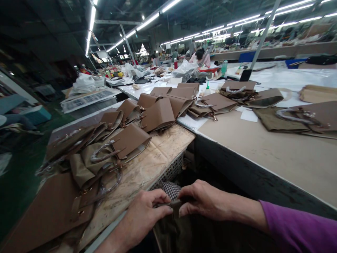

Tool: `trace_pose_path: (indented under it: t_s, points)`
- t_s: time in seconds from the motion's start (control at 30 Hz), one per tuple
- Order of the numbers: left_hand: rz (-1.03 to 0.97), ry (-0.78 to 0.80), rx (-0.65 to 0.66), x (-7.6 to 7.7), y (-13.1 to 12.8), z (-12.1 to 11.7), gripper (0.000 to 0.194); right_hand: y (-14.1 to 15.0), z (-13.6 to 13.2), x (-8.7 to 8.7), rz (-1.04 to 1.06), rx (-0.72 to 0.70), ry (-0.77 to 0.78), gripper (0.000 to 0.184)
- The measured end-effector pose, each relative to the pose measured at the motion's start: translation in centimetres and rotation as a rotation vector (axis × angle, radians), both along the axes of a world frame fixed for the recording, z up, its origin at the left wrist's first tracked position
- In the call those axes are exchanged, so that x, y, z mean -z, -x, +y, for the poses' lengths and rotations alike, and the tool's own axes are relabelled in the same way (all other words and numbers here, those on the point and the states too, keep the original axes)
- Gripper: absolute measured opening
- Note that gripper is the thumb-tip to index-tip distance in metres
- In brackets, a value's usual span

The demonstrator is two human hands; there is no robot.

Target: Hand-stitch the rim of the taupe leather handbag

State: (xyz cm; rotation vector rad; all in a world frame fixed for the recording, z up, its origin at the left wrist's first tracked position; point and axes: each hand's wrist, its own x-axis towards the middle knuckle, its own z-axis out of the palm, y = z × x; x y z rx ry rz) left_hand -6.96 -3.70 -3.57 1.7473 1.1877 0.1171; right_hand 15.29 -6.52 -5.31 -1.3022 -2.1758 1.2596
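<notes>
Left hand [143,214], one: bare, thumb and forefinger drawn nearly together, pinching the upper edge of a dark olive fabric piece [171,228]. Right hand [204,198], one: bare below a purple sleeve [297,225], fingers curled over thumb in a narrow pinch on the same edge, just beside the left fingertips. The fabric piece: located between and below both hands, its lower part lost in shadow. Checked cloth [170,189], black and white: just beyond the fingertips of both hands. Perforated basket [173,168]: farther off, ahead of the checked cloth. Worn wooden tabletop [158,147]: left of and ahead of the left hand. Large brown bag [50,207], with metal fittings: lying on that top, left of the left hand. Olive and brown bag [131,140], with a clear-wrapped handle [97,154]: ahead and left of the left hand. Further brown bags [159,114], several, overlapping: well ahead of both hands. Second table [250,151], tan-covered: ahead and right of the right hand. On it, white paper [249,115] and another bag [321,114] in brown and olive, well apart from the right hand. Co-worker in pink [206,59], one: far ahead of both hands, near a green bottle [224,68].
</notes>
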Motion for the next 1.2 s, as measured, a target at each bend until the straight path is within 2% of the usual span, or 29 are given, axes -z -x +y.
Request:
trace_pose_path:
  t_s: [0.17, 0.33, 0.5, 0.6, 0.8, 1.03, 1.2]
  points:
    - [-0.076, 0.039, -0.051, 0.4, -0.3, 0.0, 0.007, 1.2, 0.3, 1.3, 0.165, 0.129, 0.113, 0.014]
    - [-0.188, 0.165, -0.092, 0.9, 0.0, 0.3, 0.009, 1.8, -0.2, 2.3, 0.322, 0.198, 0.236, 0.015]
    - [-0.226, 0.254, -0.028, 0.5, 0.9, 0.6, 0.016, 1.8, -0.4, 2.1, 0.323, 0.214, 0.233, 0.016]
    - [-0.207, 0.263, -0.037, 0.4, 1.4, 0.6, 0.017, 1.8, -0.3, 1.9, 0.3, 0.227, 0.225, 0.015]
    - [-0.113, 0.221, -0.111, 1.3, 1.5, 0.7, 0.016, 1.8, 0.0, 1.9, 0.265, 0.191, 0.184, 0.016]
    - [-0.113, 0.239, -0.162, 1.8, 1.4, 0.3, 0.016, 1.6, 0.2, 2.2, 0.285, 0.182, 0.243, 0.016]
    - [-0.127, 0.25, -0.174, 2.0, 1.4, 0.1, 0.018, 1.4, 0.0, 1.8, 0.325, 0.085, 0.269, 0.025]
